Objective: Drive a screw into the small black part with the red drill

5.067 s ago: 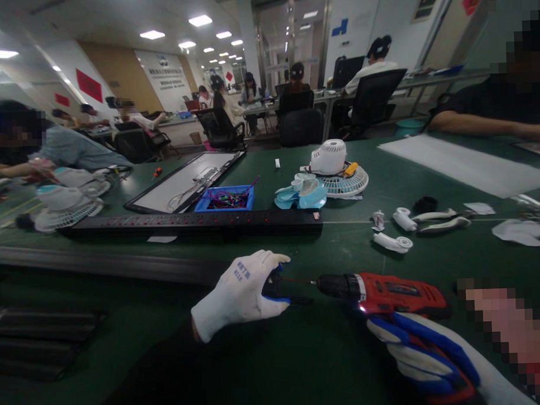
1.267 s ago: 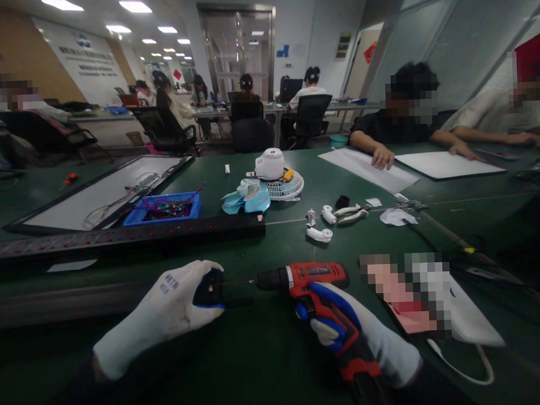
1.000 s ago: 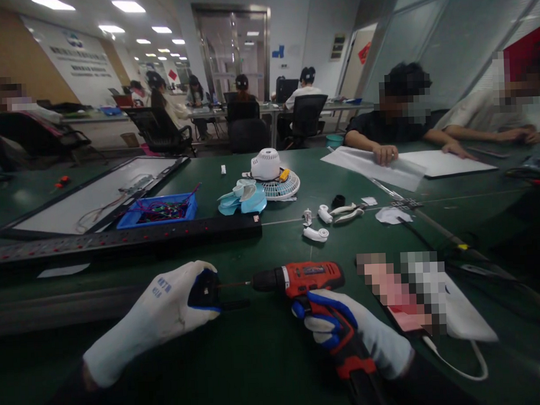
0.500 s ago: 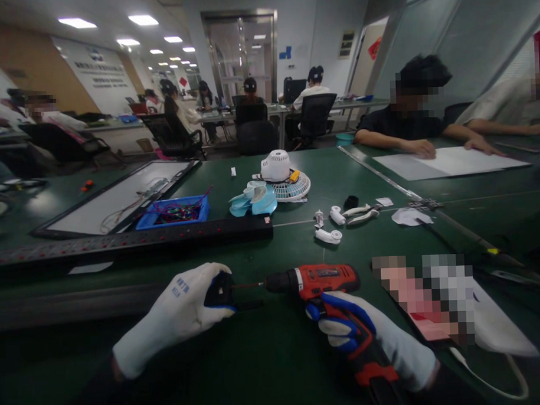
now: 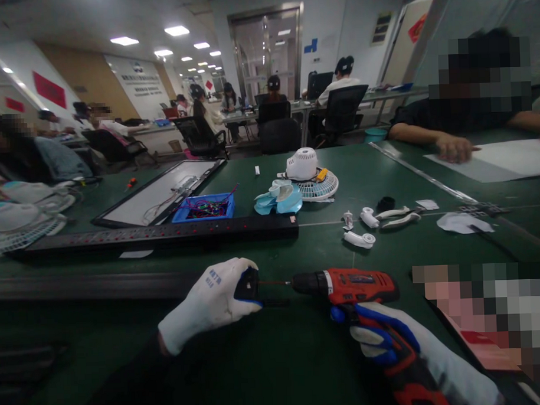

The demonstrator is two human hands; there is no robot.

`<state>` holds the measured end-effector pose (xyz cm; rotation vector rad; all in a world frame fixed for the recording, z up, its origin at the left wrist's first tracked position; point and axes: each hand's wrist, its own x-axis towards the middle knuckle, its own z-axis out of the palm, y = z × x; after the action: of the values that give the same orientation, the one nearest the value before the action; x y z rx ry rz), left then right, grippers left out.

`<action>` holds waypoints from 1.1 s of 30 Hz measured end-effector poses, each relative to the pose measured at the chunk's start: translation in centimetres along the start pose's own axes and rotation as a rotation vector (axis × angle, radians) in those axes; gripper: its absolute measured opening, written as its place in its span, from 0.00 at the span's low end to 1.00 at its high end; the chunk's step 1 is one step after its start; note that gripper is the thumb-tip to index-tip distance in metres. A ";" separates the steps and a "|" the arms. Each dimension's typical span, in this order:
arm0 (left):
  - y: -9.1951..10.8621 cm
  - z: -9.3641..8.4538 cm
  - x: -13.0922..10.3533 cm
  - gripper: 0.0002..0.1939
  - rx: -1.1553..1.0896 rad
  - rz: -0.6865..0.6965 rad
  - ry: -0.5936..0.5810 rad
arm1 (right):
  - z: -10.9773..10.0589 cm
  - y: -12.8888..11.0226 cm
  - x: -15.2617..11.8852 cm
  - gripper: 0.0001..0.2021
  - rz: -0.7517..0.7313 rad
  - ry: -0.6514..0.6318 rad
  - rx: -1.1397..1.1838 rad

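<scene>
My left hand (image 5: 215,296), in a white and blue work glove, is closed round a black end piece (image 5: 247,285) at the right end of a long black bar (image 5: 91,287). The hand hides whether the two are joined. In my right hand (image 5: 390,334), gloved alike, is the grip of a red and black cordless drill (image 5: 361,285). The drill lies level and points left, its thin bit (image 5: 275,282) reaching towards the black end piece. Whether the tip touches a screw there is too small to tell.
Beyond my hands lies a black power strip (image 5: 165,233), with a blue tray (image 5: 203,209) of wires behind it. A fan housing (image 5: 302,166), blue fan blades (image 5: 278,197) and pliers (image 5: 398,217) are further back. A co-worker's hand (image 5: 456,147) rests on white sheets at right.
The camera has turned left, so everything sits further right in view. Both hands keep their grips, and the drill stays about as far from the black end piece.
</scene>
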<state>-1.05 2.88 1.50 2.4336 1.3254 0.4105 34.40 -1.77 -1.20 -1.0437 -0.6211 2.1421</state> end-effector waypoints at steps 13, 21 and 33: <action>-0.1 0.0 0.0 0.27 0.010 0.017 0.014 | -3.3 1.6 0.0 0.20 -0.145 0.086 -0.319; -0.4 0.2 0.1 0.29 0.018 -0.002 0.009 | -3.0 1.2 -0.8 0.19 -0.189 0.118 -0.503; -0.5 0.2 0.1 0.29 0.006 0.006 0.004 | -4.0 1.5 -0.6 0.25 -0.228 0.170 -0.607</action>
<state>-1.26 3.15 1.10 2.4435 1.3235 0.4131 37.39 -2.72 -4.12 -1.3710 -1.2856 1.6750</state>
